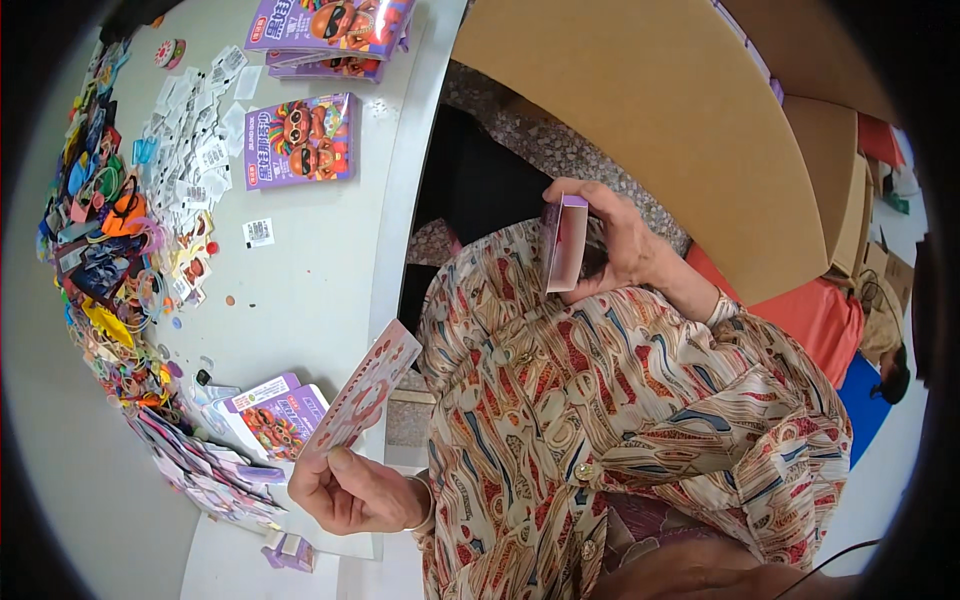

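Note:
My left hand is closed, pinching the lower end of a thin, flat pink-and-white card with a red printed pattern. The card stands tilted at the table's edge. My right hand grips a small purple box in front of my patterned shirt; its open side shows a pale inside. An opened purple box lies on the table just beyond the card. Farther off, a closed purple carton with cartoon figures lies near more such cartons.
Small white printed packets lie heaped on the white table. Colourful hair ties and trinkets pile along its left side, with a row of flat packs below. A large cardboard box stands at right; a person is beyond.

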Demonstrator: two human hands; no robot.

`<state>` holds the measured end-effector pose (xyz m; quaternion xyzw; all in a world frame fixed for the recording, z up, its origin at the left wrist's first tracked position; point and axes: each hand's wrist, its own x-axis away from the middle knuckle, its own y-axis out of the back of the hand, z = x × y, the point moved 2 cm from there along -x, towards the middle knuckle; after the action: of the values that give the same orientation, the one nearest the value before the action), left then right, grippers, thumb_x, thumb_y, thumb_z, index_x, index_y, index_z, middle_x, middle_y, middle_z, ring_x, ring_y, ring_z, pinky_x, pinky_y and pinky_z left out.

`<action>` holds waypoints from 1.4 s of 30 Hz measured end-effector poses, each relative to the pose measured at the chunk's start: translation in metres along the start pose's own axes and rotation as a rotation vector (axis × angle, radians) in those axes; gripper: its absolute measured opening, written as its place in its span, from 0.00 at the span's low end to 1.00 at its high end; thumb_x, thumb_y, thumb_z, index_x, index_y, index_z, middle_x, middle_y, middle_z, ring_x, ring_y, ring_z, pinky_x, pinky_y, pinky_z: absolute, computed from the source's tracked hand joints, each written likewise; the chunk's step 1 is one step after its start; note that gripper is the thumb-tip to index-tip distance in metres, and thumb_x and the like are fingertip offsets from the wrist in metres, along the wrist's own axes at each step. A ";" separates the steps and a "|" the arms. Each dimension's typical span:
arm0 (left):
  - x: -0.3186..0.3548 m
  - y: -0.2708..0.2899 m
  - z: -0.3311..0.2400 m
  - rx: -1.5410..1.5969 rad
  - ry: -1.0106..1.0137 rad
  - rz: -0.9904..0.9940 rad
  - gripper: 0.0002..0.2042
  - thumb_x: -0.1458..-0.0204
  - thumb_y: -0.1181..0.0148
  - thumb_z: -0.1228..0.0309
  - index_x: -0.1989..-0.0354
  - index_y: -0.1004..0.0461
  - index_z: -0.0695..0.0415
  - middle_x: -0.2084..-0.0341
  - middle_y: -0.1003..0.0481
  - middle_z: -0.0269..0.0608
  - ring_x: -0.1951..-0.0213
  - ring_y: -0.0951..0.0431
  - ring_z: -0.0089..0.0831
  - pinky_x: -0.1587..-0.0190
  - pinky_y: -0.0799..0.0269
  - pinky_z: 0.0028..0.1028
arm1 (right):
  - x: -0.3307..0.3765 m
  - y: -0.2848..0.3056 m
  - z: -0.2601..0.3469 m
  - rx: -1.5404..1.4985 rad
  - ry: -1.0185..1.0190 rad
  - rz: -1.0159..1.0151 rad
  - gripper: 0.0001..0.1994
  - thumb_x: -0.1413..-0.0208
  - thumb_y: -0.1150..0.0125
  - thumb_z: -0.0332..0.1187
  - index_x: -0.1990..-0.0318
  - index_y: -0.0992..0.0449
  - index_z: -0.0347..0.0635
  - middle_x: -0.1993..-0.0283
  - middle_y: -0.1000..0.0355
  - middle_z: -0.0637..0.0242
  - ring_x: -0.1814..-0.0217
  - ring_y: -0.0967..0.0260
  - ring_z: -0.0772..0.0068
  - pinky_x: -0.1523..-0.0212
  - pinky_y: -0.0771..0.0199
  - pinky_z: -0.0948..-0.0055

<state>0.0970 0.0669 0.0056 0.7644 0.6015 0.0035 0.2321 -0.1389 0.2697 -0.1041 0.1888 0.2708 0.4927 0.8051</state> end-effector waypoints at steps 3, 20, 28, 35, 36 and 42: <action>0.002 0.002 0.002 -0.027 -0.006 -0.012 0.09 0.44 0.42 0.73 0.64 0.29 0.68 0.68 0.29 0.42 0.69 0.29 0.25 0.64 0.31 0.23 | 0.001 -0.002 0.001 0.018 0.024 -0.010 0.56 0.70 0.18 0.43 0.35 0.55 0.40 0.48 0.35 0.40 0.57 0.29 0.55 0.58 0.25 0.62; -0.013 -0.023 -0.021 0.155 -0.072 0.015 0.05 0.47 0.45 0.81 0.63 0.30 0.69 0.67 0.25 0.50 0.68 0.25 0.30 0.65 0.27 0.27 | -0.045 0.001 0.027 0.212 -0.121 -0.012 0.38 0.71 0.22 0.39 0.49 0.33 0.33 0.55 0.29 0.53 0.59 0.26 0.55 0.57 0.24 0.67; -0.039 -0.024 -0.036 -0.087 -0.444 0.188 0.11 0.53 0.45 0.89 0.60 0.29 0.68 0.66 0.22 0.53 0.68 0.21 0.36 0.65 0.24 0.29 | -0.116 -0.021 0.064 0.215 0.129 -0.107 0.37 0.67 0.23 0.38 0.48 0.36 0.33 0.58 0.30 0.52 0.59 0.28 0.53 0.59 0.26 0.66; -0.055 -0.019 -0.053 -0.530 -0.692 0.172 0.16 0.57 0.39 0.88 0.57 0.27 0.66 0.66 0.23 0.48 0.73 0.24 0.39 0.72 0.30 0.30 | -0.142 -0.043 0.072 0.187 0.233 -0.097 0.37 0.64 0.25 0.38 0.48 0.39 0.30 0.55 0.32 0.48 0.55 0.29 0.49 0.56 0.26 0.62; -0.058 -0.018 -0.054 -0.542 -0.697 0.157 0.16 0.57 0.39 0.88 0.57 0.27 0.66 0.66 0.23 0.48 0.73 0.24 0.39 0.72 0.30 0.30 | -0.145 -0.047 0.072 0.189 0.257 -0.102 0.38 0.64 0.25 0.38 0.47 0.40 0.29 0.54 0.32 0.46 0.53 0.29 0.47 0.55 0.26 0.62; -0.070 -0.028 -0.055 -0.687 -0.686 0.198 0.13 0.55 0.40 0.86 0.60 0.27 0.62 0.75 0.27 0.42 0.77 0.27 0.36 0.76 0.34 0.31 | -0.148 -0.072 0.056 0.158 0.348 -0.149 0.44 0.62 0.26 0.38 0.41 0.49 0.31 0.47 0.38 0.42 0.54 0.31 0.45 0.56 0.26 0.59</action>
<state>0.0367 0.0265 0.0634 0.6542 0.3791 -0.0279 0.6539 -0.1090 0.1033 -0.0642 0.1428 0.4566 0.4345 0.7631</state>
